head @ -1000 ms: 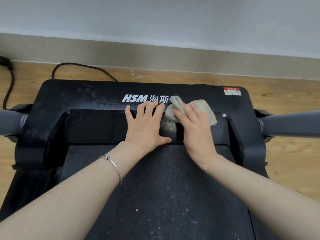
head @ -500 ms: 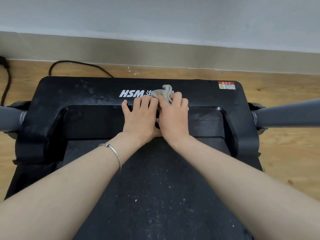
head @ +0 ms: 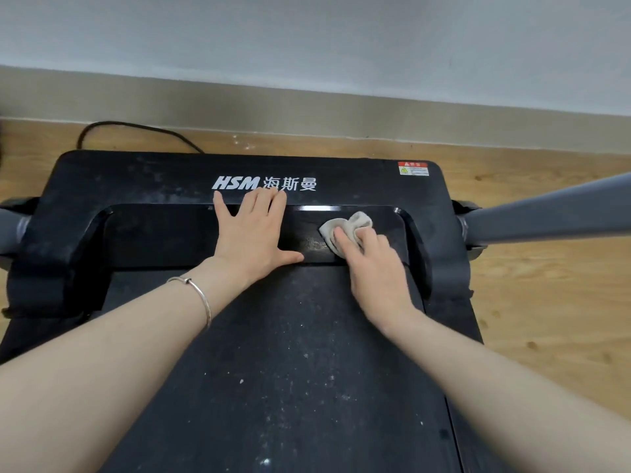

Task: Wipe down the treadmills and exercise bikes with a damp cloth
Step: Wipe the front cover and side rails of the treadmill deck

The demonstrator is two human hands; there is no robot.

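At the front end of a black treadmill (head: 136,186), both bare forearms reach forward from the bottom of the view. The left hand (head: 254,233) lies palm down with its fingers straight and slightly spread, holding nothing; its heel sits at the head of the belt (head: 290,370), its thumb sticks out to the right, and its fingertips cross the glossy inner ledge to touch the lower edge of the white logo (head: 264,183) on the motor cover (head: 358,179). A thin silver bracelet (head: 201,295) circles that wrist.

The right hand (head: 372,264) is just right of it, apart from the left thumb. Its fingers curl into a crumpled beige cloth (head: 345,230) and press it onto the glossy ledge near the ledge's right corner; the cloth bunches up beyond the knuckles, and the index finger lies along its left part. How the fingers underneath lie cannot be made out.

White specks and dust cover the belt, and the motor cover shows dull smears. A red and white warning sticker (head: 413,169) sits at its far right corner. A grey upright (head: 546,213) slants out to the right of the frame, and the stub of another (head: 10,230) shows at the left edge. A black cable (head: 136,126) loops on the wooden floor (head: 546,302) behind the machine, before a beige skirting board (head: 307,110) and a pale wall (head: 307,35).
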